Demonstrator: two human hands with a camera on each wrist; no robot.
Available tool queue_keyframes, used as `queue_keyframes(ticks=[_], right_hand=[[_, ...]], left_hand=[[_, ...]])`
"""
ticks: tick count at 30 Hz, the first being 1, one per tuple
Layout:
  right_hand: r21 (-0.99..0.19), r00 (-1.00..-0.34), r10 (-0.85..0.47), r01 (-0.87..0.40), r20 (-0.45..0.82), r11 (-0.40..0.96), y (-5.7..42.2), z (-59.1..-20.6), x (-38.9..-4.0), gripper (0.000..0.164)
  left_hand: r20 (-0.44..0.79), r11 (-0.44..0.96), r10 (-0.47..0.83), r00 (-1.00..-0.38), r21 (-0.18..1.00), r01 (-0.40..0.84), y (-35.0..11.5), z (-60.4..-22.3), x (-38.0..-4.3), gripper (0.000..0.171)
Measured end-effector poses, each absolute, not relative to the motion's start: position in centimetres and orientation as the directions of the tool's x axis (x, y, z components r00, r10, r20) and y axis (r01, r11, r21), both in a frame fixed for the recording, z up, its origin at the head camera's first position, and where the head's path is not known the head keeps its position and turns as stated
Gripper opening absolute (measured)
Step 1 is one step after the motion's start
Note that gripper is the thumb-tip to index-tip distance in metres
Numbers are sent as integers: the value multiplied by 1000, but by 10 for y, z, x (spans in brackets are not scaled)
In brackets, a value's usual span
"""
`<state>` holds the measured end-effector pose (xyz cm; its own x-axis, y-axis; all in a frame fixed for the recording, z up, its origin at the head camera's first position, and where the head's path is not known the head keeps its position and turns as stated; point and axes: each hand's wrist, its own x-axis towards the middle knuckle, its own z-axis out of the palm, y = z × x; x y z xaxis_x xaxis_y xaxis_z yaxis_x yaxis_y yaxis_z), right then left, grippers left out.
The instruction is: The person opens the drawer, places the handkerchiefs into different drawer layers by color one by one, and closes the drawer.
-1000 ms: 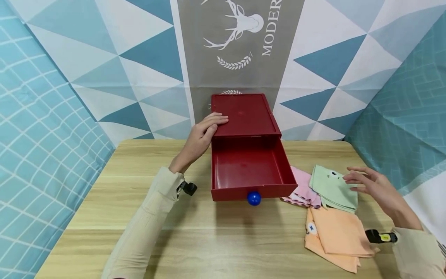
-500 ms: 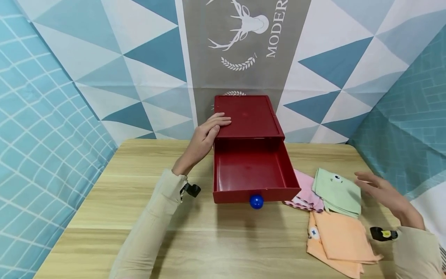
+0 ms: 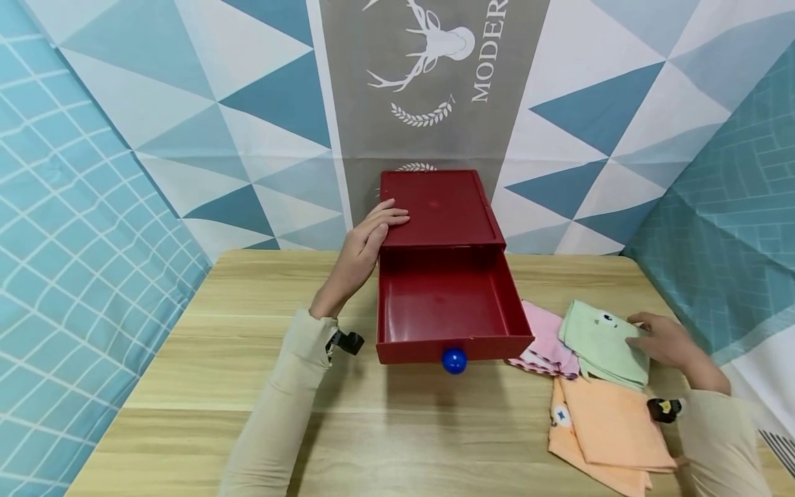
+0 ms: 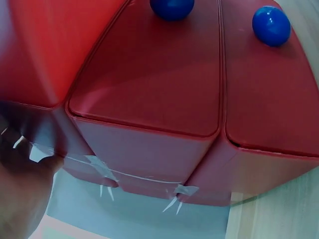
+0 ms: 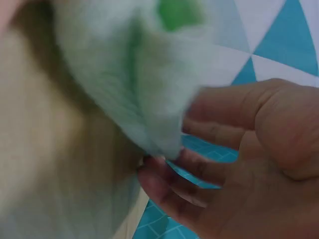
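A red box [image 3: 437,203] stands at the back of the wooden table [image 3: 248,345], its drawer [image 3: 444,310] pulled out and showing nothing inside; a blue knob [image 3: 454,359] sits on the drawer front. My left hand [image 3: 385,219] rests with straight fingers on the box's top left edge. In the left wrist view the red box [image 4: 149,74] fills the frame, with two blue knobs [image 4: 271,25]. My right hand [image 3: 655,339] grips the right edge of a folded green cloth [image 3: 599,335]. Close up, the fingers [image 5: 199,174] curl under the green cloth [image 5: 124,89].
A pink cloth [image 3: 546,338] lies under the green one's left side, just right of the drawer. An orange cloth [image 3: 605,428] lies nearer, by the table's front right edge. A patterned backdrop [image 3: 248,103] closes in the back and both sides.
My right hand has come down from hovering beside the green cloth and taken hold of its right edge. The left hand and the drawer have stayed where they were.
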<state>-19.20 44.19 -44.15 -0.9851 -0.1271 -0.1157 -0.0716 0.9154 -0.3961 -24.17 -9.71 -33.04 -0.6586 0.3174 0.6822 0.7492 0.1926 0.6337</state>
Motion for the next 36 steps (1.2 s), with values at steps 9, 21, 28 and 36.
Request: queue_keyframes(ticks=[9,21,28,36], right_hand=[[-358,-991,-85,-45,-99,933,440,-439,-195,27],[-475,-997,-46,-69,59,877,435,-430,-178,40],[-457,-977,-38,-131,208,880,427,-413,-175,31],[-446,-962,-17,-143,274,883,419,-393,-169,34]], left_hand=[[690,217,310,-655,619,755,-97,-333,-239,35],[690,199,274,-670,641,741,-97,-337,-237,34],[686,200,278,-672,643,739,-98,-336,-236,34],[685,200,277,-674,645,738,-96,-336,-238,36]])
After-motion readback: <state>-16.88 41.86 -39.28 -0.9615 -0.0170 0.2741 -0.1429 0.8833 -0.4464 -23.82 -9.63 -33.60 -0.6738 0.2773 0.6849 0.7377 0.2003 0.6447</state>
